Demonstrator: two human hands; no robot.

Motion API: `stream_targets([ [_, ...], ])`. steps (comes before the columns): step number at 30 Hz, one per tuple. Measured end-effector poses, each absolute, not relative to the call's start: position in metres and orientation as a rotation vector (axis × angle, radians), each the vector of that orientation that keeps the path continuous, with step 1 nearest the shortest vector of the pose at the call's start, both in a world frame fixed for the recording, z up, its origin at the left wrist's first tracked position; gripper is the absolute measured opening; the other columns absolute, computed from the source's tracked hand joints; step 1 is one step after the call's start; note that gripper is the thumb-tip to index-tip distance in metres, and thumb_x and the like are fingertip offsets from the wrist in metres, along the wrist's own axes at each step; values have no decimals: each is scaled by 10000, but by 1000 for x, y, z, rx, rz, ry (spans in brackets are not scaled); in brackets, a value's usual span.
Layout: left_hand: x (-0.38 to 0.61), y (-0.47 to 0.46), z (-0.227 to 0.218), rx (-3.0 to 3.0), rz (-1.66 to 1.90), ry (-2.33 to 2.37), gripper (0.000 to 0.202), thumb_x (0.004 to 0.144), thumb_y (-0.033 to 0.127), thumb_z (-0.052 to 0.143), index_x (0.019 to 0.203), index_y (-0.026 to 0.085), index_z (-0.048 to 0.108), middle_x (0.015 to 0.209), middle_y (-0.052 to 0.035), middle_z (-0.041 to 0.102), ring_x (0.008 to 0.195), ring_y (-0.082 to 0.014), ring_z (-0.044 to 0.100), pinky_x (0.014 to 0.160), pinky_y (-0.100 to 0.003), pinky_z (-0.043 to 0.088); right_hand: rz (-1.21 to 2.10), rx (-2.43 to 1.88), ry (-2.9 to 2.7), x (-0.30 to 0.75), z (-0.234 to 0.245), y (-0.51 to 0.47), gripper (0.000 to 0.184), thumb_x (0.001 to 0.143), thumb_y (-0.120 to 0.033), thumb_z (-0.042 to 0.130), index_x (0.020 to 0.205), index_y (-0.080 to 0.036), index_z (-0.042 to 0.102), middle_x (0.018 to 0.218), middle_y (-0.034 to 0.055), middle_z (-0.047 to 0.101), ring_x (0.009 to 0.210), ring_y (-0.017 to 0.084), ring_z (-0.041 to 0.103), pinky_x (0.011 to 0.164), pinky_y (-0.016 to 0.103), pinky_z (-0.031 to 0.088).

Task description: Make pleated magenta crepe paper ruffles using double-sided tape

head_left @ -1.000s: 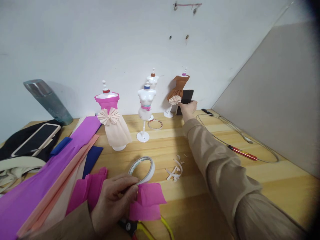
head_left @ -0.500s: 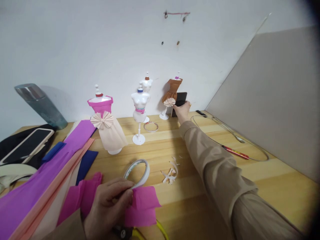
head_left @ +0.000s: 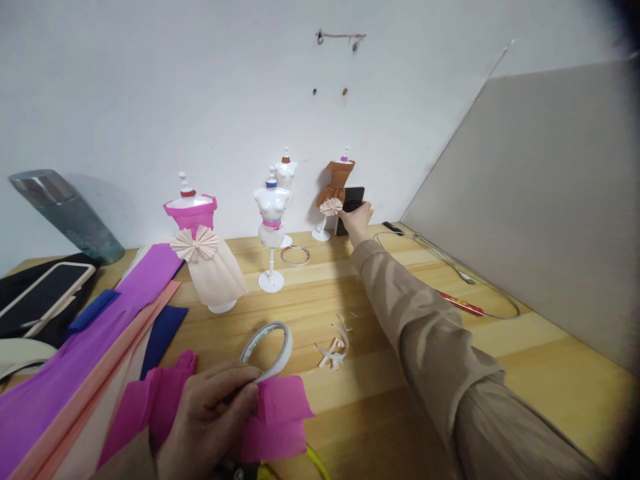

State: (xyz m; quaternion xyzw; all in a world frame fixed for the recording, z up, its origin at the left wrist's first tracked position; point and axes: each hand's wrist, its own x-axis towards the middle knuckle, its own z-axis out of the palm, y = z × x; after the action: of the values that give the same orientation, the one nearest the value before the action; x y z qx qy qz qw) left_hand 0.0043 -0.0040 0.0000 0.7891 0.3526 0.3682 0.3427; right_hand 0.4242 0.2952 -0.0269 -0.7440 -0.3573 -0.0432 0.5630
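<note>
My left hand (head_left: pixel 213 413) is closed at the lower middle, pinching a roll of white double-sided tape (head_left: pixel 287 347) and pieces of magenta crepe paper (head_left: pixel 285 400) between thumb and fingers. My right hand (head_left: pixel 357 221) reaches to the back of the table. Its fingers are drawn together, with the fingertips at a cream pleated paper rosette (head_left: pixel 331 207) on a brown dress (head_left: pixel 340 175), worn by a small mannequin. Just behind this hand a dark flat panel (head_left: pixel 354 197) leans on the wall. What those fingers grip is hidden.
Left stands a mannequin in a pink and cream dress (head_left: pixel 215 273); a bare white mannequin (head_left: pixel 271 200) stands mid-table, another behind it. Paper scraps (head_left: pixel 334 347), a thin tape ring (head_left: pixel 295 255), a cable (head_left: pixel 450 257), purple paper (head_left: pixel 100 340), a phone (head_left: pixel 47 297) and a tilted bottle (head_left: pixel 70 217) surround them.
The view has turned slightly right, so things sit a little further left in the picture. Both hands keep nearly the same places and grips.
</note>
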Motion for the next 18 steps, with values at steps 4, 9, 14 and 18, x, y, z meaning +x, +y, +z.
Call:
stream_targets([
  [4, 5, -3, 0, 2073, 983, 907, 210, 890, 214, 548, 743, 160, 687, 651, -14, 667, 586, -95, 627, 528, -133, 466, -102, -1795, -802, 423, -24, 295, 350, 920, -330, 577, 1222, -154, 556, 1214, 97, 589, 1042, 222, 607, 874, 439, 524],
  [9, 5, -3, 1, 2069, 972, 900, 208, 895, 215, 544, 766, 168, 700, 669, -14, 681, 603, -97, 641, 535, -129, 476, -85, -1826, -758, 422, -24, 294, 342, 921, -331, 576, 1213, -152, 562, 1206, 95, 592, 1027, 217, 611, 860, 429, 531],
  [14, 4, -3, -2, 2068, 989, 910, 181, 886, 220, 563, 797, 180, 715, 708, -15, 703, 620, -98, 650, 547, -126, 484, -85, -1816, -741, 424, -22, 294, 342, 920, -330, 578, 1212, -152, 562, 1205, 95, 593, 1027, 217, 612, 860, 428, 530],
  [18, 4, -3, -3, 2060, 973, 934, 210, 893, 237, 554, 762, 169, 703, 716, -28, 704, 616, -102, 647, 544, -132, 482, -80, -1795, -731, 425, -22, 294, 340, 919, -331, 580, 1207, -150, 565, 1202, 96, 594, 1029, 218, 611, 864, 430, 529],
])
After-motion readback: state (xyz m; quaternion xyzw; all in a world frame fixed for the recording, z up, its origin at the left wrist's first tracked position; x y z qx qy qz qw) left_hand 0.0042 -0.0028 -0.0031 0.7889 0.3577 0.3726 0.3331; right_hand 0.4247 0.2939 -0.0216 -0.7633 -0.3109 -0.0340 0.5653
